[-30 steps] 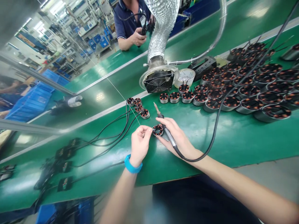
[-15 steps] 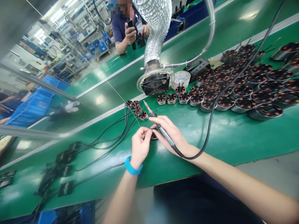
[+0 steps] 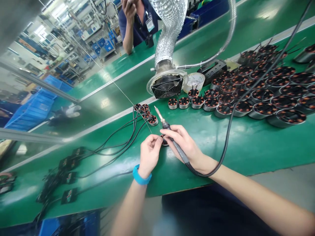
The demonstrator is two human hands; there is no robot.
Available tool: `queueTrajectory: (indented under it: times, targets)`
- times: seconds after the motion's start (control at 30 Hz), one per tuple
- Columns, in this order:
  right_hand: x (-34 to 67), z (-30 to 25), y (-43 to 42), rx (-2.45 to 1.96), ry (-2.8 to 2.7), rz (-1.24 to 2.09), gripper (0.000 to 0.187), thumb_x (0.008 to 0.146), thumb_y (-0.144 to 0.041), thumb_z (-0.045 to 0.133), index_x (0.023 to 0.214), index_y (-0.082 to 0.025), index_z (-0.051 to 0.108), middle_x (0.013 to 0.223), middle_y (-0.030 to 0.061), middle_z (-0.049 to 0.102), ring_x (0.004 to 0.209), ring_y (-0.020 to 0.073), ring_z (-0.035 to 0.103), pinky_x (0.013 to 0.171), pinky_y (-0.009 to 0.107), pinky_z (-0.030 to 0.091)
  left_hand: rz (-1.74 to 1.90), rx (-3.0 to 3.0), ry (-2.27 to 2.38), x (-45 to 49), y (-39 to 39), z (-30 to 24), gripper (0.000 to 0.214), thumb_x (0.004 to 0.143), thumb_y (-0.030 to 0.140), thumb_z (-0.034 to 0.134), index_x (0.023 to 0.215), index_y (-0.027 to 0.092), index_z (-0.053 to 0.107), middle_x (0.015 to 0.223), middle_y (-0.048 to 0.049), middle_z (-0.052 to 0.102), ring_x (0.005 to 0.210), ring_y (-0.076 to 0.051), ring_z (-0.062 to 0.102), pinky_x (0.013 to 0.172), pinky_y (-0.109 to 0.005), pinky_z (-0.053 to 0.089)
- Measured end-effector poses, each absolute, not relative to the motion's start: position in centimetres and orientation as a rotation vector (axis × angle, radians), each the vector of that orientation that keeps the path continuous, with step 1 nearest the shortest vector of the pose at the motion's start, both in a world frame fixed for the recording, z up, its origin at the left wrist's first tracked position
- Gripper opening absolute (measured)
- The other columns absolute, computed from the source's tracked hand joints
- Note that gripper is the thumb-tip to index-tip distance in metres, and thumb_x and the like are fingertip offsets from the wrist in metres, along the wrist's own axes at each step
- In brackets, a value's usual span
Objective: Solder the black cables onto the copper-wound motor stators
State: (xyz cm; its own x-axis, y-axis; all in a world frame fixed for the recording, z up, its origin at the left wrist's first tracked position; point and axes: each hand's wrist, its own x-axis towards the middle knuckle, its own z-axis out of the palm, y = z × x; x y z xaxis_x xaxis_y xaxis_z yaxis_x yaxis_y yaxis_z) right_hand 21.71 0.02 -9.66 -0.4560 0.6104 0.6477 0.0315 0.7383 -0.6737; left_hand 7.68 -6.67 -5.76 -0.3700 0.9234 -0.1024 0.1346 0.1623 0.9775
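My right hand (image 3: 185,146) grips a soldering iron (image 3: 179,149), its tip pointing up and away over the bench. Fingers of this hand also reach to a small round motor part (image 3: 164,140), a metal ring with copper windings, mostly hidden between my hands. My left hand (image 3: 150,152), with a blue band on the wrist, is closed in a pinch at the part's left side. A thin solder wire (image 3: 133,105) slants down from the upper left into these fingers. Just beyond, several similar small motor parts (image 3: 153,120) with black cables stand grouped.
A fume extractor fan (image 3: 167,89) on a silver duct hangs ahead. To the right stand many motor parts (image 3: 242,108) in rows, beside a white tub (image 3: 195,80). Black cables with small boards (image 3: 69,195) lie left. The iron's cord (image 3: 227,131) loops rightward. Another person (image 3: 139,24) stands across the bench.
The view has shifted slightly, moving the bench items a little right. My hands stay together at the motor part. Across the bench, the person's hand has risen.
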Motion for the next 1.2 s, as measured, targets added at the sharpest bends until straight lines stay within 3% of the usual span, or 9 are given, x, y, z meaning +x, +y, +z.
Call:
queueTrajectory:
  times: [0.33, 0.47, 0.63, 1.2]
  targets:
    - [22.7, -8.1, -0.3, -0.573, -1.82, 0.654, 0.038, 0.095, -0.012, 0.056, 0.13, -0.026, 0.059, 0.111, 0.0079, 0.065, 0.095, 0.0176, 0.069, 0.088, 0.031, 0.059, 1.236, 0.965, 1.66, 7.5, -7.0, -5.5, 0.025, 0.084, 0.039, 0.069, 0.077, 0.016, 0.062, 0.069, 0.0003, 0.059, 0.06, -0.01, 0.049, 0.06, -0.023, 0.039]
    - [24.2, -7.4, -0.7, -0.652, -1.721, 0.545, 0.023, 0.09, -0.011, 0.062, 0.11, -0.023, 0.067, 0.089, 0.0025, 0.073, 0.077, 0.0165, 0.069, 0.074, 0.029, 0.058, 1.216, 0.974, 1.693, 7.8, -7.2, -5.7, 0.025, 0.084, 0.039, 0.068, 0.077, 0.015, 0.063, 0.069, 0.0001, 0.059, 0.061, -0.01, 0.049, 0.061, -0.023, 0.039]
    - [25.4, -7.6, -0.9, -0.523, -1.652, 0.549, 0.014, 0.086, -0.011, 0.057, 0.089, -0.021, 0.067, 0.067, -0.0013, 0.069, 0.053, 0.014, 0.062, 0.055, 0.028, 0.052, 1.231, 0.954, 1.698, 8.0, -7.2, -6.0, 0.024, 0.085, 0.038, 0.068, 0.079, 0.015, 0.064, 0.069, 0.0005, 0.058, 0.06, -0.009, 0.049, 0.061, -0.022, 0.039]
    - [25.3, -7.6, -0.8, -0.428, -1.668, 0.643, 0.018, 0.084, -0.011, 0.055, 0.089, -0.021, 0.068, 0.063, -0.0018, 0.066, 0.051, 0.0143, 0.06, 0.054, 0.029, 0.05, 1.269, 0.916, 1.729, 8.3, -6.9, -6.1, 0.023, 0.084, 0.036, 0.067, 0.078, 0.014, 0.065, 0.065, 0.0012, 0.057, 0.057, -0.008, 0.046, 0.059, -0.022, 0.039]
